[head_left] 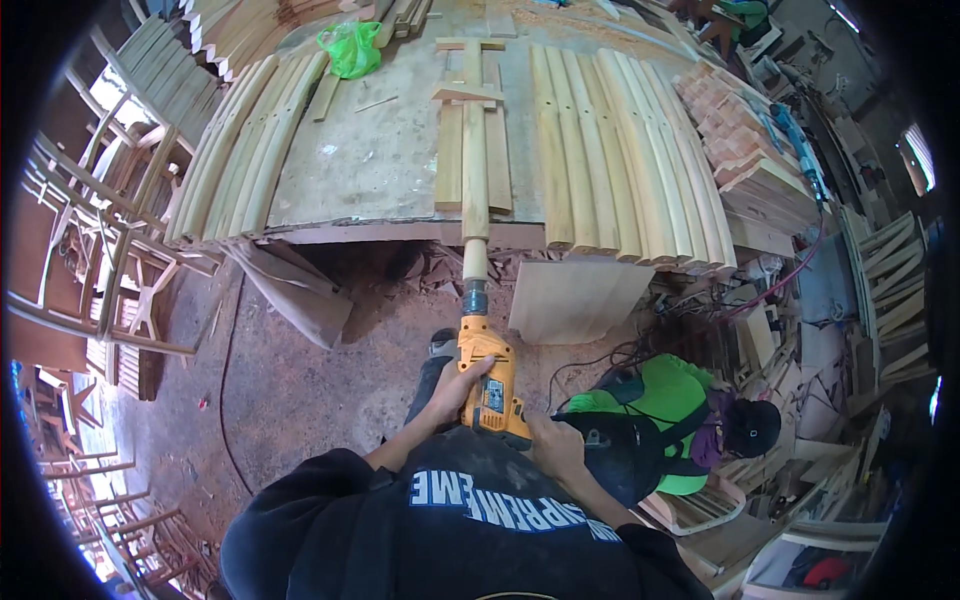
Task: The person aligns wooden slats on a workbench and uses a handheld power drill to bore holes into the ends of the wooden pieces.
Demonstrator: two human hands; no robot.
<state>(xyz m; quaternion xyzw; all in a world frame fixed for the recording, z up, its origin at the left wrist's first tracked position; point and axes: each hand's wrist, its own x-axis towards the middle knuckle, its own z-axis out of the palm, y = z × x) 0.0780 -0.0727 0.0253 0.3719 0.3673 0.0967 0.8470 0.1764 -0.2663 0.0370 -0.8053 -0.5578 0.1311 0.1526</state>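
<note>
A yellow power drill (487,385) lies level in front of my torso, its dark chuck (475,298) pointing away from me. My left hand (462,388) is closed on the left side of the drill's body. At the rear of the drill, my right hand (556,445) grips it; most of those fingers are hidden. Beyond the chuck, a pale round piece (475,262) lines up with the end of a long wooden bar (474,190). That bar lies between flat wooden strips, under a small wooden crosspiece (467,92) on the workbench (345,185).
Shaped wooden legs lie in a left row (240,150) and a right row (625,150). A green plastic bag (350,48) sits at the far left of the bench. Chair frames (110,250) stand left. A person in green (670,400) crouches at right, near a cable (600,362).
</note>
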